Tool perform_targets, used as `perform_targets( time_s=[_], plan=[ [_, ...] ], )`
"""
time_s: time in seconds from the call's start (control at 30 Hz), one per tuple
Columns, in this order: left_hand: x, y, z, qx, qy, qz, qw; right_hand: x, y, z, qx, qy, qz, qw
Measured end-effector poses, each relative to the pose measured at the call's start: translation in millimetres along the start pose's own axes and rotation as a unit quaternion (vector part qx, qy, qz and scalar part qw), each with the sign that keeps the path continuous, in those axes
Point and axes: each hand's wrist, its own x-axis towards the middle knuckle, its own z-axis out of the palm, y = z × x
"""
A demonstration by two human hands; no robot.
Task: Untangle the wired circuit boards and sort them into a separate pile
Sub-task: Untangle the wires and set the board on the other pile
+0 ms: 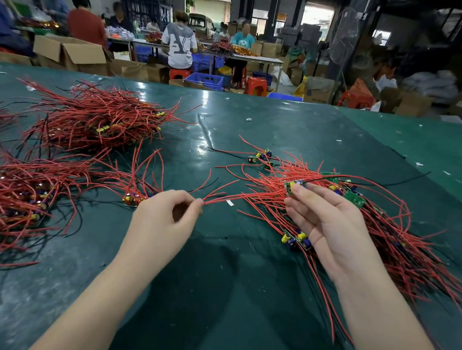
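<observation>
Separating one wired board from a tangle, with both hands raised over a green surface (219, 268). The right hand (326, 222) pinches a small circuit board (293, 185) between thumb and fingertips, its grip clamped on the board's edge; the board is held just above the unsorted tangle (343, 207) of red wires and boards at right. The left hand (166, 219) pinches the free ends of the red wires (236, 196) that run across to that board, thumb and forefinger closed together on them. Finished piles (93, 116) lie well apart at left and far left, wires fanned outward; a nearer heap (17, 193) sits beside the left wrist.

Risks, as judged from this arrangement: the held leads pass over and possibly through neighbouring strands, so a hard pull apart could drag other boards out of the tangle, tighten a loop, or strain the solder joints where leads meet the board. A black wire (371, 182) arching from the held board over the heap may snag as well. Loose boards (296, 238) beneath the right palm could be swept off their place by the wrist.

Writing: none legible on the boards or wires. A seated person's grey shirt (179, 42) in the background bears large pale characters, too blurred to read with confidence. A small white tag (230, 203) on the wires appears blank.
</observation>
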Motion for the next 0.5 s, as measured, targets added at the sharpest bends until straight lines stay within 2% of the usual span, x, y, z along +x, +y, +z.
perform_targets(
  time_s=[0.2,0.27,0.4,0.5],
  plan=[
    [2,4,-8,-0.037,0.145,0.035,0.988,-5,9,7,0.006,-0.023,0.043,0.999],
    [1,7,-11,-0.036,0.169,0.064,0.983,-7,12,10,0.008,-0.030,0.053,0.998],
    [-4,13,-5,-0.061,0.115,0.127,0.983,-11,18,16,-0.001,-0.058,0.072,0.996],
    [-8,16,2,-0.146,0.012,0.097,0.984,-13,19,18,-0.010,-0.075,0.071,0.995]
  ],
)
